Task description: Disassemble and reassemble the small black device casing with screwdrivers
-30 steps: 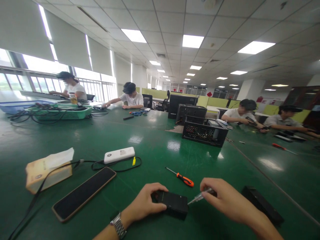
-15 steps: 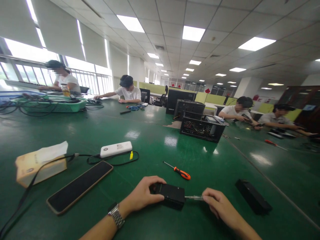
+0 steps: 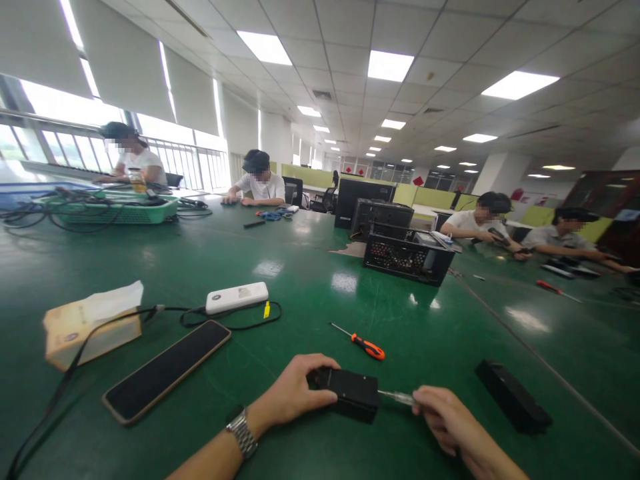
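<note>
My left hand (image 3: 303, 395) is closed around the left end of a black rectangular box (image 3: 353, 392), thumb on the near side and fingers on the far side. Small screws or dots show on its top. In my right hand (image 3: 447, 417) is a screwdriver (image 3: 397, 397) with a clear handle, pinched between thumb and fingers. Its thin metal shaft points left, with the tip at the box's right end; whether it sits in a screw I cannot tell. Beyond the box lies an orange and black screwdriver (image 3: 367, 347). A second black piece (image 3: 513, 395) lies to the right.
At left are a phone (image 3: 170, 370), a tissue box (image 3: 93, 330) and a white device (image 3: 237, 297) with a black cable. Farther off stand a green basket (image 3: 115, 212) of cables and an open computer case (image 3: 407, 257). Several co-workers sit around the green table (image 3: 300, 300).
The whole view has shifted slightly. The clear screwdriver has tilted, its handle now lower than its tip, and my right hand has moved a little down. My left hand keeps its hold.
</note>
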{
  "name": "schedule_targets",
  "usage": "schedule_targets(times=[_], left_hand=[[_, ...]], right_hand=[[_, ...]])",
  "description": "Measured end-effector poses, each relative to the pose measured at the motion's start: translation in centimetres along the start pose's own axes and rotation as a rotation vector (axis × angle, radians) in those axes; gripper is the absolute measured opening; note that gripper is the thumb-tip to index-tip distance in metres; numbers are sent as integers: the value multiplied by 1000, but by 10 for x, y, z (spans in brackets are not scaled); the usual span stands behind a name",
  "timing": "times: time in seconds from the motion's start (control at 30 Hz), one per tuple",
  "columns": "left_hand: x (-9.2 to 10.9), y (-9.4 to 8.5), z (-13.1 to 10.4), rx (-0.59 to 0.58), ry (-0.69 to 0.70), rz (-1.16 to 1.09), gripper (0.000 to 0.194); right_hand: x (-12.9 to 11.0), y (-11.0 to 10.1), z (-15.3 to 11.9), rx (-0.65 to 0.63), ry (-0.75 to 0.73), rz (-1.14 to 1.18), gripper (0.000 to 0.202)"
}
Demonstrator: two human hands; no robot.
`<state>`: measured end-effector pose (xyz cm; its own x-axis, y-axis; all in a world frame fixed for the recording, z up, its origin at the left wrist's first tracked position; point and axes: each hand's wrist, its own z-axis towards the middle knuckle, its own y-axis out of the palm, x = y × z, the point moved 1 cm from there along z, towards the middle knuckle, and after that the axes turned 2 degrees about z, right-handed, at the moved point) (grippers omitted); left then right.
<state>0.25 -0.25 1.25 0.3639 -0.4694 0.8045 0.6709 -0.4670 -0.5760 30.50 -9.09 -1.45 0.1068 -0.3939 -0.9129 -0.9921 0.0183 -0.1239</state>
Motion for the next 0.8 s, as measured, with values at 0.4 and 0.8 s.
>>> schedule_targets(times=[0.4, 0.8], left_hand=[[-2, 3, 2, 58, -13, -27, 36], [3, -1, 2, 36, -19, -11, 38]], right_hand=[[-6, 14, -11, -1, -435, -351, 42], [-28, -17, -24, -69, -402, -525, 44]])
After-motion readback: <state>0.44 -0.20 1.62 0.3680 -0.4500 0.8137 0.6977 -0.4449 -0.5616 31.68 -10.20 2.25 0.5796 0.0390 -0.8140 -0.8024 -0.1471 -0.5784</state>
